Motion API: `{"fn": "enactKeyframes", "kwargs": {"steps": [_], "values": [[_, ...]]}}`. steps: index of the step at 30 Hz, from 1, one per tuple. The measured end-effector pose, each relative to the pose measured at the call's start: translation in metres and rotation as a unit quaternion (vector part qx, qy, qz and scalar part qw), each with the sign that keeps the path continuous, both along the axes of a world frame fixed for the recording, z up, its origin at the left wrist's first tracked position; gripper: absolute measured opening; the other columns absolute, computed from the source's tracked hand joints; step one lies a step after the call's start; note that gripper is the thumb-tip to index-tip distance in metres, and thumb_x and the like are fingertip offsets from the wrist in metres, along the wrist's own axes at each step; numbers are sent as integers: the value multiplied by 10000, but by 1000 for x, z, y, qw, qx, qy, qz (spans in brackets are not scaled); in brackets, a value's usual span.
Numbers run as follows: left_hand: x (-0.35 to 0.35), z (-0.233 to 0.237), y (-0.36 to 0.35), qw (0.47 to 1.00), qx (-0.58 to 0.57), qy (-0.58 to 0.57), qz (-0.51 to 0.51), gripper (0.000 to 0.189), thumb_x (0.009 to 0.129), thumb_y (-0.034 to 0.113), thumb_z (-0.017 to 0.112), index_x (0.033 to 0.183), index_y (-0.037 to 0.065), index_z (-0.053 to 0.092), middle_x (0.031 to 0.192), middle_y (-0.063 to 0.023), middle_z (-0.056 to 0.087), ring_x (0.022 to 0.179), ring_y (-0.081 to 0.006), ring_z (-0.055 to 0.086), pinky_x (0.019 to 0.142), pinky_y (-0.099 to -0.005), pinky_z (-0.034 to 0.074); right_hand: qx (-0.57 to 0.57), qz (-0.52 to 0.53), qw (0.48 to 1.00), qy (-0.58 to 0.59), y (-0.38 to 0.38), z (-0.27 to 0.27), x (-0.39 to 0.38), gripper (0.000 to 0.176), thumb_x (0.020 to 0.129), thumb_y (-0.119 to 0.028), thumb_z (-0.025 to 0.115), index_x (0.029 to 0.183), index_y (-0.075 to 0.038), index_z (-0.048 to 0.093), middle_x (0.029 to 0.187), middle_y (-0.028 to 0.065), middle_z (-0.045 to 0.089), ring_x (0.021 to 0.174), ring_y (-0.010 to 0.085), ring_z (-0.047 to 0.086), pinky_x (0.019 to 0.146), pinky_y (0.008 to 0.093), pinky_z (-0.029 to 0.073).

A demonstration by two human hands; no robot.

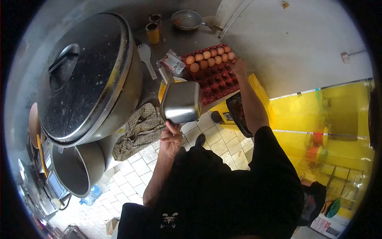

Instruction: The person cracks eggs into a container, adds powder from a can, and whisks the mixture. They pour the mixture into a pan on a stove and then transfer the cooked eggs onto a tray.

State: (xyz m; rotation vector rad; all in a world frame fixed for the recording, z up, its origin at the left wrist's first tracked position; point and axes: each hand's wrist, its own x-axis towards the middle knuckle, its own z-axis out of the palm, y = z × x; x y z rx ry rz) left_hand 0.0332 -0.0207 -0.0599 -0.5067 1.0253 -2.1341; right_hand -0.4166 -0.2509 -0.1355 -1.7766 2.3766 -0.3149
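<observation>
My left hand (171, 137) grips the rim of a square steel container (181, 102) and holds it up over the edge of the steel counter (179, 40). A red egg tray (215, 75) lies on the counter, with several brown eggs (209, 57) in its far rows. My right hand (238, 65) reaches to the tray's far right edge, next to the eggs. Whether its fingers hold an egg is hidden from view.
A large lidded steel pot (87, 75) fills the left. A checked cloth (139, 129) hangs off the counter edge. A white spatula (146, 57), a packet (173, 61), yellow cups (152, 32) and a small pan (187, 20) lie behind. Below is tiled floor (139, 163); yellow wall at right.
</observation>
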Motion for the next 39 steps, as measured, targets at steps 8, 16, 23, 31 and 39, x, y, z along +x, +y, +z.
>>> {"fn": "enactKeyframes", "kwargs": {"steps": [8,16,23,31,39], "values": [[3,-28,6,957,-103,-268,49,296,1030,146,391,1257,-26,471,1203,-175,579,896,-185,711,391,-174,535,-163,-149,506,-833,71,73,52,325,865,-285,658,1098,-75,577,976,95,637,829,232,659,588,322,536],[-25,49,8,597,-290,-748,-21,379,1025,302,468,1337,88,446,1049,-22,556,868,-87,601,419,-223,529,-193,7,816,-545,180,153,224,166,952,-245,546,996,-91,592,905,15,602,718,95,502,628,227,420],[-32,52,16,554,-317,-770,-15,354,1030,305,452,1297,73,473,1063,-29,571,806,-87,580,443,-247,547,-319,43,823,-468,206,165,242,111,933,-138,621,938,-38,573,808,-36,517,727,60,445,657,217,376],[-33,60,17,555,-315,-770,-15,243,1028,266,462,1157,64,505,739,46,395,593,-44,434,438,-273,560,-277,51,841,-463,210,184,221,148,944,-151,623,1032,-49,561,874,17,545,780,46,471,647,206,402],[-39,57,13,526,-360,-770,-26,304,1027,315,460,1176,51,487,732,30,382,584,-56,433,460,-293,578,-43,372,915,-153,187,250,236,413,891,-150,663,1223,-69,431,1155,201,560,1062,399,573,862,437,489]]}}
